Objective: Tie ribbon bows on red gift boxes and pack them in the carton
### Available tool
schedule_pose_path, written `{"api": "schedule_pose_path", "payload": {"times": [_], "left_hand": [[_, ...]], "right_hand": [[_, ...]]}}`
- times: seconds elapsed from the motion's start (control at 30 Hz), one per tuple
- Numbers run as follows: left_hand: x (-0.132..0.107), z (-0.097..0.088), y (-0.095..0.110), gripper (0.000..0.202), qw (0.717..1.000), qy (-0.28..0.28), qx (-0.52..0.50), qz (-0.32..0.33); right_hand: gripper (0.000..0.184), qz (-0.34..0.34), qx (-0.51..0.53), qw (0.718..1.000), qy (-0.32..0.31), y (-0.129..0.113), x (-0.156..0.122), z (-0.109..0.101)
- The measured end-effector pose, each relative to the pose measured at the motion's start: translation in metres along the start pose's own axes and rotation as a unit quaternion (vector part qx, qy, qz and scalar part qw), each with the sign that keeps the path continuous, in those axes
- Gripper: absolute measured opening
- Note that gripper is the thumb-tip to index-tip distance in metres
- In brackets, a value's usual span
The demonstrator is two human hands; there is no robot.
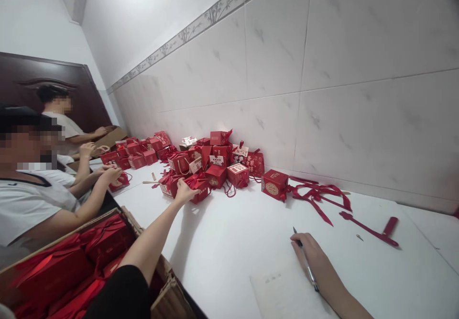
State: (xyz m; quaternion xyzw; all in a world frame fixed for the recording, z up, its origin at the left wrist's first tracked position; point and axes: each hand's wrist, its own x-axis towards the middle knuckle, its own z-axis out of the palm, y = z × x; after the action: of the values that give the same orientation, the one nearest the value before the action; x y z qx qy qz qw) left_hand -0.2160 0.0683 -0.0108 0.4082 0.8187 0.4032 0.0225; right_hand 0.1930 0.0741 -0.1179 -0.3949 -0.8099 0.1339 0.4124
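My left hand (185, 192) reaches across to the front of a pile and grips a red gift box (203, 189) by its ribboned top. In my right hand (317, 257), a pen (309, 265) is held with its tip raised toward the wall side. A sheet of paper (267, 292) with faint writing lies under and beside that hand. Between the hands and the wall, a separate red box (274, 185) with a gold round emblem sits on the white table (229, 237).
Several red boxes (219, 155) are piled against the tiled wall. Loose red ribbons (319, 192) and a dark red strip (369, 228) lie right of them. An open carton (167, 280) of red boxes stands at the left edge. Co-workers (36, 209) work along the left side.
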Motion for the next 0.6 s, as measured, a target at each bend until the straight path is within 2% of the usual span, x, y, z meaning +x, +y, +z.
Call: {"api": "schedule_pose_path", "payload": {"times": [0.1,0.17,0.27,0.4,0.5,0.6], "left_hand": [[-0.027,-0.006,0.023,0.079,0.995,-0.050,-0.004,0.082],[-0.054,-0.008,0.040,0.081,0.984,-0.093,-0.012,0.154],[-0.104,-0.008,0.061,0.087,0.940,-0.185,-0.048,0.282],[-0.159,-0.003,0.073,0.080,0.873,-0.275,-0.092,0.393],[-0.173,0.000,0.070,0.077,0.839,-0.300,-0.062,0.450],[-0.170,0.000,0.065,0.076,0.818,-0.315,-0.040,0.479]], "right_hand": [[0.017,-0.005,0.005,1.000,-0.016,-0.001,0.000,-0.004],[0.023,-0.010,0.005,0.999,-0.034,0.000,0.000,-0.007],[0.033,-0.010,-0.011,0.999,-0.046,0.002,0.001,-0.009],[0.035,-0.041,-0.075,0.994,-0.067,0.003,0.004,-0.019],[0.039,-0.054,-0.134,0.985,-0.099,0.004,0.007,-0.034],[0.042,-0.046,-0.161,0.981,-0.102,-0.004,0.015,-0.050]]}}
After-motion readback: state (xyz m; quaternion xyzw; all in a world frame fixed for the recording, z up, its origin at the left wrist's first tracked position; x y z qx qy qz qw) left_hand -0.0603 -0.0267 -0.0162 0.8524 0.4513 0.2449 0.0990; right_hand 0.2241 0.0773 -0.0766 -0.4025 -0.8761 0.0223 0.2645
